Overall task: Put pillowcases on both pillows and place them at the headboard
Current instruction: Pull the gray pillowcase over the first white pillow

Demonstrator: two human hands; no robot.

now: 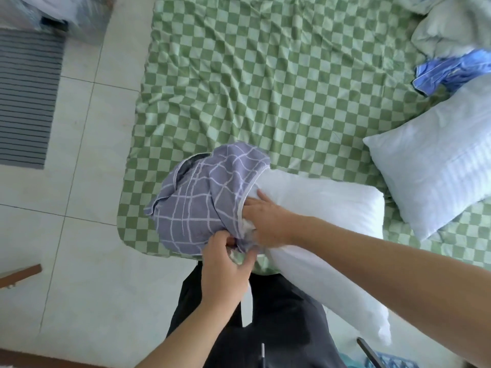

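Head view: bed point(279, 75) with a green-and-white checkered sheet fills the upper middle and right of the frame, wrinkled all over. Pale tiled floor point(87, 181) takes the left side and the lower left.

White bare pillow point(326, 216) lies across the bed's near edge at center-right, its lower end hanging off toward the lower right. Its left end sits inside the purple checked pillowcase point(202, 203), which is bunched up at frame center with most of the pillow still outside it.

Second pillow point(435, 166), white with faint stripes, lies on the bed at the right edge, just beside the first one. It has no patterned case on it.

Grey striped mat point(26, 96) on the floor, left edge. Pale green duvet point(446, 27) crumpled in the upper right corner, with blue cloth point(451, 70) bunched just below it. Person's dark trousers point(265, 328) at bottom center.

Left hand point(225, 269), lower center: fingers and thumb curled, pinching the pillowcase's opening hem at its lower edge.

Right hand point(265, 219), center: pressed on the pillow right at the case's mouth, one finger lying straight on the white fabric. The other fingertips go under the hem, so I can't tell whether they grip anything.
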